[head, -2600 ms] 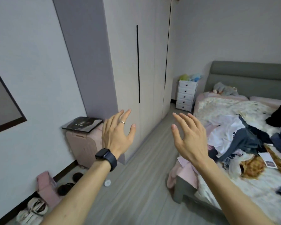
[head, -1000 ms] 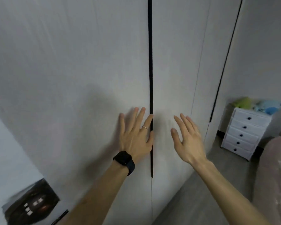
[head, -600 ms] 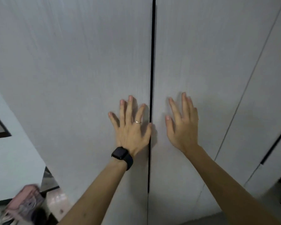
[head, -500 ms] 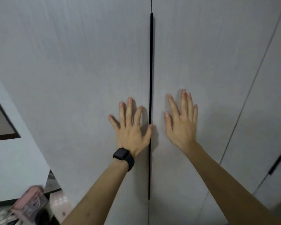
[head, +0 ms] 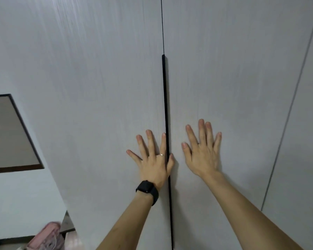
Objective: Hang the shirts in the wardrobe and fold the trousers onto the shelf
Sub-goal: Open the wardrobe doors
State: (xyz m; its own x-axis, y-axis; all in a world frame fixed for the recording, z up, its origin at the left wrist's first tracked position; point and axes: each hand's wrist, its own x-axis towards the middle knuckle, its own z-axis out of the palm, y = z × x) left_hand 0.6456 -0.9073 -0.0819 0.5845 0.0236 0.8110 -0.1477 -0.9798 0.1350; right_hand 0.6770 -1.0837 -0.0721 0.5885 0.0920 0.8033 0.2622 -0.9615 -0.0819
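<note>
Wardrobe [head: 98,87] filled nearly the whole view: pale grey, faint vertical grain, doors closed. A black handle strip [head: 165,105] ran along the gap between two doors from 12 o'clock down to 6 o'clock; above its top end only a thin dark line showed.

- Left hand [head: 154,163], 6 o'clock: flat on the left door, fingers straight and spread, holding nothing. Index finger lay just beside the strip. The thumb sat on the strip's right side and touched it; whether it hooked the edge could not be told. Thin ring [head: 161,154] on one finger, black watch [head: 147,189] at the wrist.
- Right hand [head: 201,156], 4 o'clock: flat on the right door, fingers straight and slightly fanned, holding nothing. It was near the strip but apart from it.

Edges: a second seam [head: 293,98] slanted down the wardrobe at 3 o'clock, well apart from the right hand. The wardrobe's left side met a white wall [head: 22,195] at 8 o'clock. A dark-framed grey panel [head: 9,134] hung on that wall at 9 o'clock.

A blurred pink object [head: 49,237] sat low against the wall at 7 o'clock, just beside the wardrobe's side. Both forearms came in from the bottom edge.
</note>
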